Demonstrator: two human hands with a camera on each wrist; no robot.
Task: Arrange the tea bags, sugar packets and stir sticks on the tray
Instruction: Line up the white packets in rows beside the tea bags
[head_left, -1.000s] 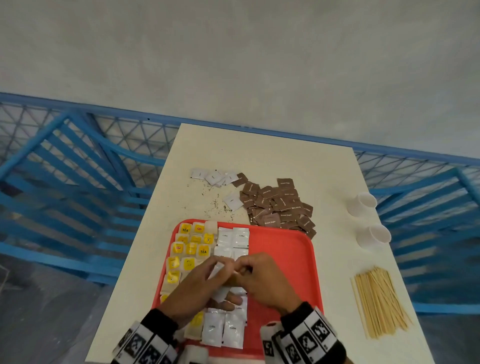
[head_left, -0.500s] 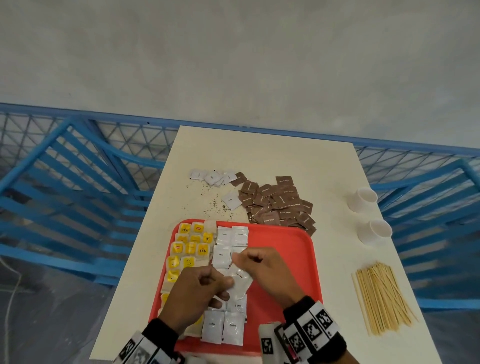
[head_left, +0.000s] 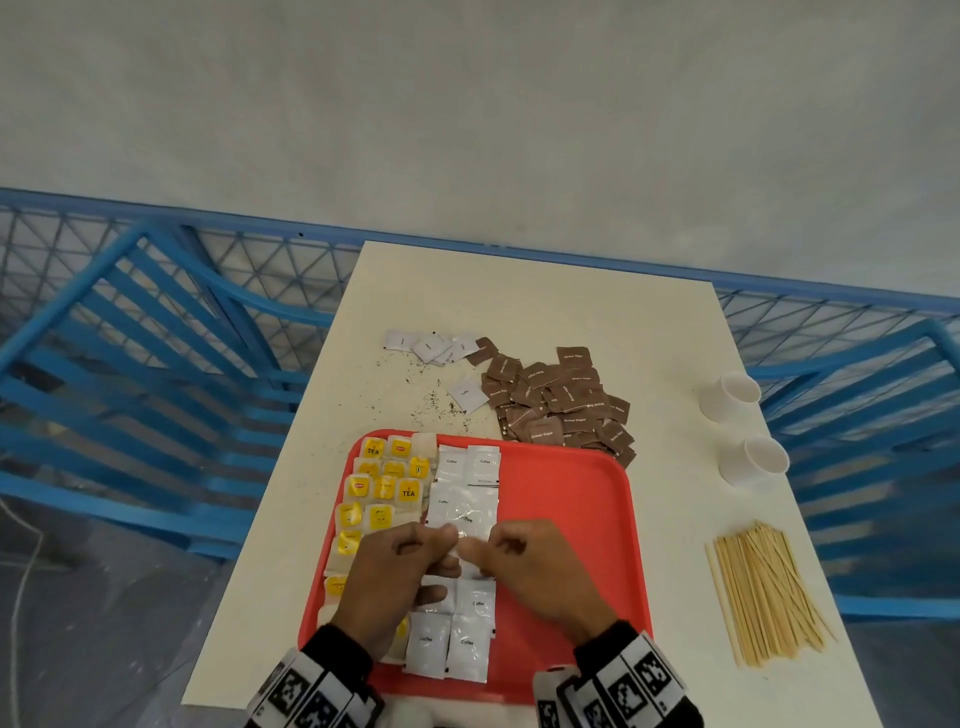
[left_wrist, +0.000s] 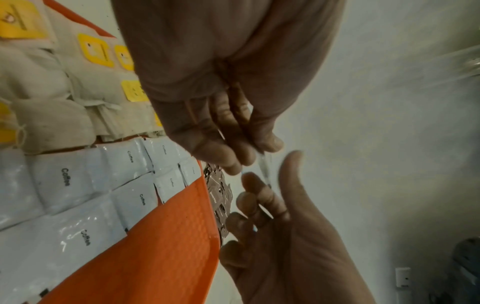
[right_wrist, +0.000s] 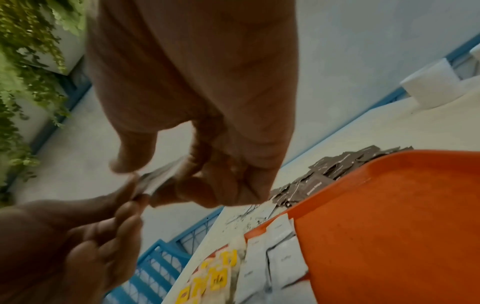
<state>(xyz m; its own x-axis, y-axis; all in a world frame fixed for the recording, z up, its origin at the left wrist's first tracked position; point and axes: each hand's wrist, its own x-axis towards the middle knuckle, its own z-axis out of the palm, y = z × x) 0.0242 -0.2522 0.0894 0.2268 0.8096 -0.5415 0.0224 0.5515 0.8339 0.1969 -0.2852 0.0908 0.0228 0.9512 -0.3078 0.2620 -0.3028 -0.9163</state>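
Both hands, left (head_left: 397, 571) and right (head_left: 535, 571), pinch a glossy white "Coffee" packet (head_left: 462, 512) over the red tray (head_left: 566, 519).

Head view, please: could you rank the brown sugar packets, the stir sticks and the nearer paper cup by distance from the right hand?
From the right hand:
1. Brown sugar packets, on the table beyond the tray.
2. Stir sticks, far right; close to the first.
3. Nearer paper cup, up right.

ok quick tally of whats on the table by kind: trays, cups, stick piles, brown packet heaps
red tray: 1
white paper cups: 2
pile of wooden stir sticks: 1
heap of brown sugar packets: 1
total: 5
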